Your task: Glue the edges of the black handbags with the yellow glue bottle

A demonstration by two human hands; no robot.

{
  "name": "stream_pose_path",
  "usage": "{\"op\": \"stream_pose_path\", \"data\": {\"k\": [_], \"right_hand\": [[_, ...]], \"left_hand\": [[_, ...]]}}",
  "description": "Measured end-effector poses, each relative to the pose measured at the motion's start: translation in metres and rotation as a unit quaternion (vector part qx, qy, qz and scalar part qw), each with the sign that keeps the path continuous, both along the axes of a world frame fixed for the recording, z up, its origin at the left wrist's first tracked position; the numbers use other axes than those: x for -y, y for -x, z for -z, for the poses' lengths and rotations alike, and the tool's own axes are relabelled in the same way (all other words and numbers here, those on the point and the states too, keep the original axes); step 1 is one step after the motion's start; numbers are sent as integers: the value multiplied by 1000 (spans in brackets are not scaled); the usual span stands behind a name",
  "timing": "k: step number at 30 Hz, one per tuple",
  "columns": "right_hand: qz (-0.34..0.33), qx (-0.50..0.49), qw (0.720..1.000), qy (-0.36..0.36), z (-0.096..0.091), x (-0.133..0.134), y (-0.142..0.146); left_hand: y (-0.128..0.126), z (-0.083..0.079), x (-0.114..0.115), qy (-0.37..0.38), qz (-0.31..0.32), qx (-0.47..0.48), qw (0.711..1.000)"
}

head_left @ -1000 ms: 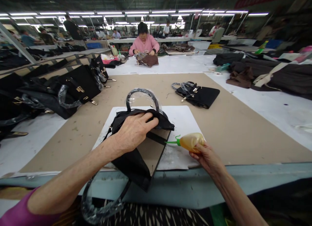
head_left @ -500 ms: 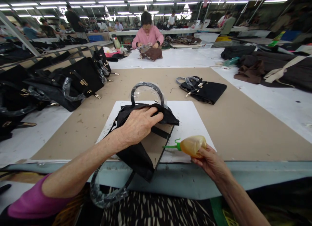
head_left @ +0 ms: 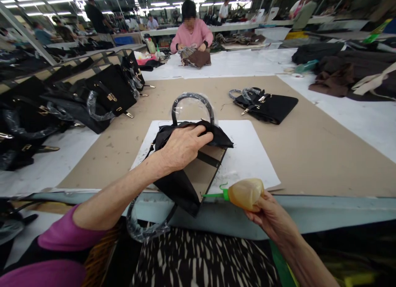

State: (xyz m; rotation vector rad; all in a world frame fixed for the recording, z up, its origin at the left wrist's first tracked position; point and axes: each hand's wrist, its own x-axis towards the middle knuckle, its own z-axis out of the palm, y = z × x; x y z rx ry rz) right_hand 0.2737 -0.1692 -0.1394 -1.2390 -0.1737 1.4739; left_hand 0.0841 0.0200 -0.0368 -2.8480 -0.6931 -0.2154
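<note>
A black handbag (head_left: 177, 187) lies in front of me on a white sheet (head_left: 247, 155), its lower end reaching over the table's near edge. Plastic film wraps both of its looped handles. My left hand (head_left: 187, 145) grips the black fabric along the bag's upper part, fingers curled into it. In my right hand (head_left: 261, 204) is a squeeze bottle (head_left: 246, 193) of amber liquid, held sideways. Its thin green nozzle points left, and the tip is at the lower edge of the bag's beige panel (head_left: 201, 174); whether it touches I cannot tell.
Several black handbags (head_left: 105, 93) stand in a row at the left. Another black bag (head_left: 267, 106) lies flat on the brown board (head_left: 309, 155). Across the table a person in pink (head_left: 192, 35) handles a brown piece. Dark fabric piles (head_left: 337, 72) lie at the right.
The bottle has moved down along the beige panel's edge toward its lower corner. My left hand keeps its grip on the bag. The whole view has shifted slightly.
</note>
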Motion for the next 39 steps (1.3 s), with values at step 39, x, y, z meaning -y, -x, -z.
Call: {"op": "stream_pose_path", "data": {"k": [39], "right_hand": [[88, -103, 990, 32, -1, 42, 36]], "left_hand": [[-5, 2, -2, 3, -16, 8, 1000]]}}
